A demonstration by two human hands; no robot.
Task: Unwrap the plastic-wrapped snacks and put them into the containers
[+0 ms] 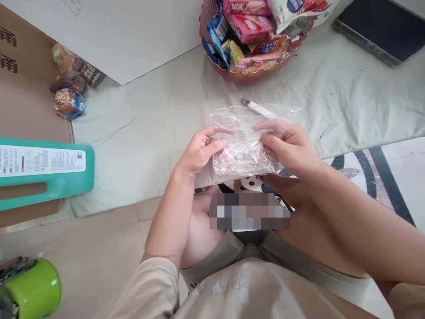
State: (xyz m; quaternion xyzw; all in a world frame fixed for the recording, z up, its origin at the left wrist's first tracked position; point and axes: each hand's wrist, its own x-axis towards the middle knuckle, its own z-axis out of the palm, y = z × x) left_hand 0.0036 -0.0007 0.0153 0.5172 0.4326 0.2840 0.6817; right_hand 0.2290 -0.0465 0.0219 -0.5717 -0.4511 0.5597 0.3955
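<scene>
the left hand (200, 150) is pinching the film of a clear plastic bag (244, 160) between thumb and forefinger at the bag's left side, while the right hand (294, 142) is pinching it likewise at the bag's right side. the bag is sitting at the near edge of the pale cloth (156, 119); whether it is touching the cloth, i cannot tell. reddish contents are already filling its lower part, so that much is looking done; its flat upper part is spreading loose past the fingers, unfolded, and seems to be what is remaining. whether its mouth is sealed is not showing. just beyond the bag, a white-handled implement (257, 107) is lying partly under the film. farther beyond the bag, a bowl (254, 79) is holding wrapped snacks, and a dark-screened device (381, 29) is lying beyond it to the right
</scene>
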